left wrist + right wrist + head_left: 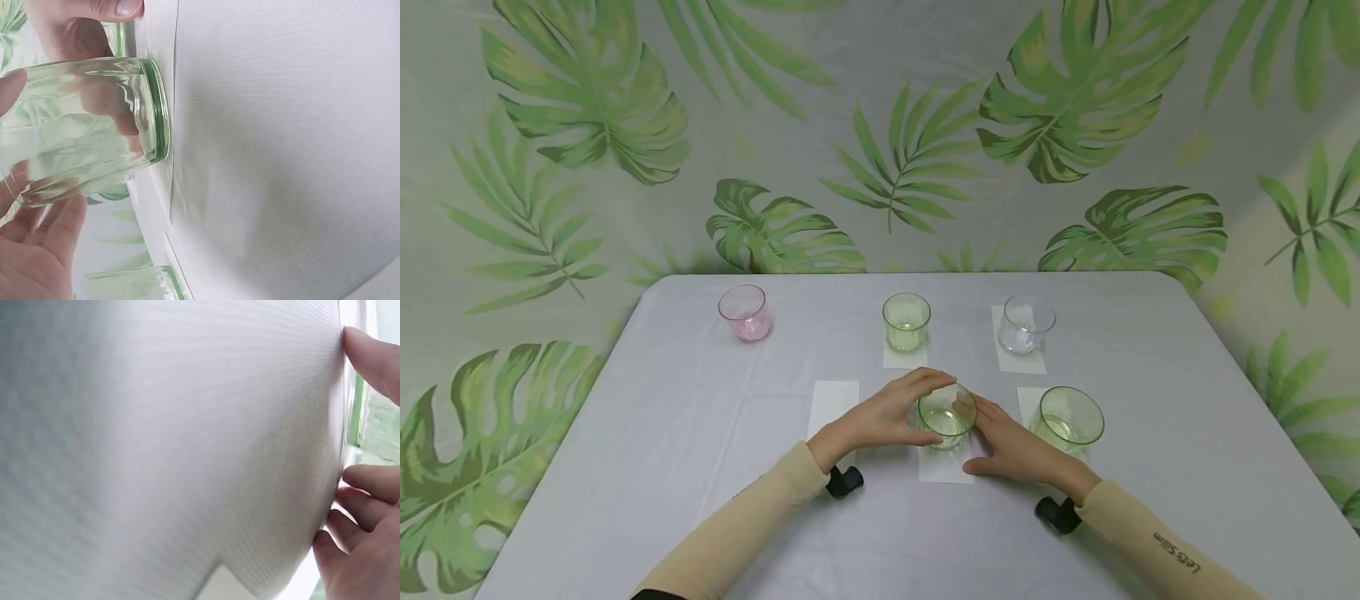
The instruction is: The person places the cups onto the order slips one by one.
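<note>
A pale green glass cup stands at the middle of the table, over a white paper rectangle. My left hand grips it near the rim from the left, thumb in front and fingers behind. In the left wrist view, the green glass cup has its base at or just above the paper; contact is hard to tell. My right hand is at the cup's right side with fingers spread. In the right wrist view, the right hand's fingertips are low by the table surface, and the cup's base shows between thumb and fingers.
Another green glass cup stands to the right, close to my right hand. Along the back are a pink cup, a green cup and a clear cup. White paper lies left of centre, partly behind my left wrist.
</note>
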{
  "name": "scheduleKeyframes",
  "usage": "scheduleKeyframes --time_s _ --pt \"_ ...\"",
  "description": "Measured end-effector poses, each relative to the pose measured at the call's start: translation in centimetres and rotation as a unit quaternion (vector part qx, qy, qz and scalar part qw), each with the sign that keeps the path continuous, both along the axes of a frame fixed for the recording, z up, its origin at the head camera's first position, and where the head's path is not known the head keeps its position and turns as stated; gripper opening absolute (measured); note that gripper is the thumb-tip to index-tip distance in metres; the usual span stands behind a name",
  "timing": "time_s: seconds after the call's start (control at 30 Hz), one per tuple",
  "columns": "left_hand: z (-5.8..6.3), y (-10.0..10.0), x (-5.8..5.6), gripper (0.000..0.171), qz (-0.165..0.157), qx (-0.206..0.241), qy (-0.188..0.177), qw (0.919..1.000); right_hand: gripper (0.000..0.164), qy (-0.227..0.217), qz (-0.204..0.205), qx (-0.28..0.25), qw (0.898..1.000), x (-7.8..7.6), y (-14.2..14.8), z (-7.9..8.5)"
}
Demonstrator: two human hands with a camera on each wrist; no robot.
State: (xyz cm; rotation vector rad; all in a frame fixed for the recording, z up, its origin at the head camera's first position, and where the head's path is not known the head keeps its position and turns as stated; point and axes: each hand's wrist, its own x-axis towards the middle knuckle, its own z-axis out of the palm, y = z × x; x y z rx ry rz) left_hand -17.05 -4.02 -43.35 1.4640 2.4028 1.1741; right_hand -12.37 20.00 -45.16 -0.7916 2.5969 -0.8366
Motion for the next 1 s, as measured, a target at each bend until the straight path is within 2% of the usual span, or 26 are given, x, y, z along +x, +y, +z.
scheduleKeyframes --time_s 0.13,0.3,0.47,0.63,0.83,1.0 --pt "0.0 -0.2 0.1 0.080 0.001 -0.008 -0.014 0.9999 0.090 -0.003 -0.009 -0.015 1.000 0.0 0.0 -0.2" --pt "0.1 -1.3 -0.2 0.084 0.032 -0.017 -0.025 0.9990 0.092 0.005 -0.018 -0.043 0.999 0.0 0.0 -0.4" --pt "0.5 -3.4 -1.0 0.082 0.070 0.005 -0.037 0.9968 0.091 0.024 -0.037 -0.056 0.997 0.1 0.1 -0.3" --pt "1.0 -6.1 -1.6 0.081 0.111 0.021 -0.026 0.9933 0.092 0.044 -0.050 -0.060 0.996 0.2 0.0 0.3" --pt "1.4 -9.5 -2.3 0.079 0.166 0.042 -0.012 0.9851 0.092 0.047 -0.058 -0.057 0.996 0.4 -0.1 1.3" --pt "2.1 -12.4 -2.8 0.077 0.221 0.060 0.002 0.9733 0.095 0.032 -0.062 -0.074 0.995 0.5 -0.1 2.4"
